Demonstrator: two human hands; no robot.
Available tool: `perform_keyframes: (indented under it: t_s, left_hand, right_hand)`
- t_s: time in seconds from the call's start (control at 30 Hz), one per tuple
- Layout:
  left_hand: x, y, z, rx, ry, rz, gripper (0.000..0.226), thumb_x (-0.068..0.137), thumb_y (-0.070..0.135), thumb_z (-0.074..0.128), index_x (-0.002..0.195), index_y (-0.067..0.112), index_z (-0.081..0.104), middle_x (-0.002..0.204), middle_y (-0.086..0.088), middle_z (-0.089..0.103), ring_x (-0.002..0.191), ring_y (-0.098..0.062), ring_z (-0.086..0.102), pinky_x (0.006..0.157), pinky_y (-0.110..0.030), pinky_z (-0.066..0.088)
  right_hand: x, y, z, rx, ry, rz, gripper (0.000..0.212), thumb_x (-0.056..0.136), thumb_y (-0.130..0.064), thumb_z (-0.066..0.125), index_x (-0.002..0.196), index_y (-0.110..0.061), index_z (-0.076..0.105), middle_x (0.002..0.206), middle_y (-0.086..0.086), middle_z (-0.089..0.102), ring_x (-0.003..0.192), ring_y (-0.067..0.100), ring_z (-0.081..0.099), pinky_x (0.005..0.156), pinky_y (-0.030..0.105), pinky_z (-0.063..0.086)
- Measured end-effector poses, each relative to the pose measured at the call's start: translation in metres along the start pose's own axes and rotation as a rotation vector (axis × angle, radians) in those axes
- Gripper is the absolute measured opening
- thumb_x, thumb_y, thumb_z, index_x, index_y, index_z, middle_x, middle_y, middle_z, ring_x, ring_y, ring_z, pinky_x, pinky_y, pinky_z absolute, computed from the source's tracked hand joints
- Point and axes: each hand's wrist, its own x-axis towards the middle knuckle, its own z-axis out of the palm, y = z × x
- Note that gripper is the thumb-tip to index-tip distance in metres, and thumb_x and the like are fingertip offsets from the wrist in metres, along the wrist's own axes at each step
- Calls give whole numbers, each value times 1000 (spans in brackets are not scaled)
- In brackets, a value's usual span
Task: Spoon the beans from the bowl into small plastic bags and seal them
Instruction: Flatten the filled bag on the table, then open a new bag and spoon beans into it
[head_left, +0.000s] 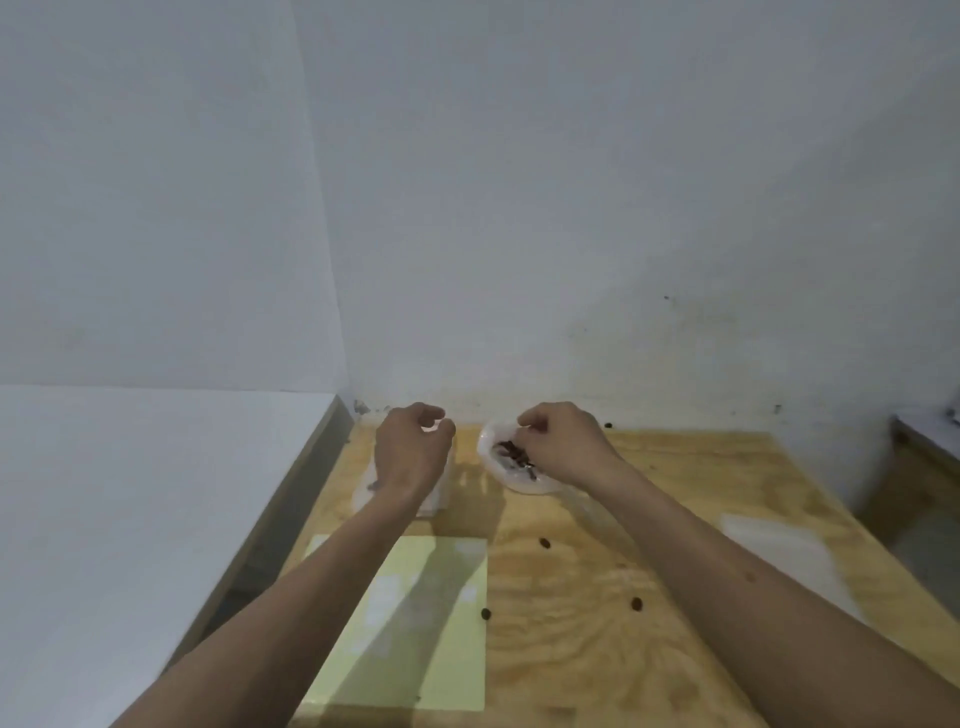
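A plywood table (597, 649) filled the lower centre of the frame, pushed into a corner of plain white walls (571, 208), with a white surface (130, 519) beside it at lower left.

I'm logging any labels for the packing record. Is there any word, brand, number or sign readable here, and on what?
None can be read.
Yellow sheet on the wooden table: only pale, blurred patches, no legible text.
Clear bags at the right: no print visible.
Bowl with beans: no marking visible.
Wall: bare, only small dark specks.
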Motion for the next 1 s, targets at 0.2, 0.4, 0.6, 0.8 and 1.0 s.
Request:
perform_keyframes:
  t_s: [0.2, 0.4, 0.6, 0.8, 1.0]
  left_hand:
    - [-54, 61, 74, -52, -237, 178, 25, 91, 25, 67, 113, 14, 74, 106, -4, 72, 100, -19, 67, 86, -30, 50]
    - [-113, 94, 150, 55, -619, 196, 36, 93, 33, 70, 122, 12, 69, 113, -6, 70, 107, -22, 65, 87, -29, 48]
    - [-152, 102, 207, 107, -768, 32, 52, 87, 22, 75, 54, 21, 35, 52, 2, 30, 47, -20, 32, 62, -29, 28]
    - [-153, 105, 224, 23, -756, -127, 53, 81, 0, 78, 50, 14, 37, 45, 1, 34, 50, -21, 42, 60, -31, 39]
    - [-149, 99, 224, -188, -727, -274, 34, 82, -8, 72, 54, 9, 59, 55, -6, 59, 63, -27, 60, 62, -33, 51]
  right_hand:
    - [-36, 78, -83, -208, 152, 128, 33, 97, -26, 60, 124, -10, 71, 119, 7, 73, 100, 23, 69, 87, 33, 55]
    - [-78, 176, -136, -411, 157, 458, 40, 92, -31, 63, 61, -11, 49, 58, 7, 49, 57, 26, 55, 53, 28, 35]
    - [-108, 216, -139, -354, 65, 628, 46, 93, -42, 68, 65, -13, 44, 63, 4, 52, 58, 23, 54, 55, 28, 39]
    - [-105, 230, -138, -188, 130, 669, 39, 81, -24, 83, 63, -8, 53, 69, 9, 60, 62, 25, 60, 47, 25, 39]
    - [-106, 232, -141, -128, 211, 642, 22, 89, -16, 71, 98, 3, 75, 108, 16, 72, 101, 32, 68, 85, 37, 56]
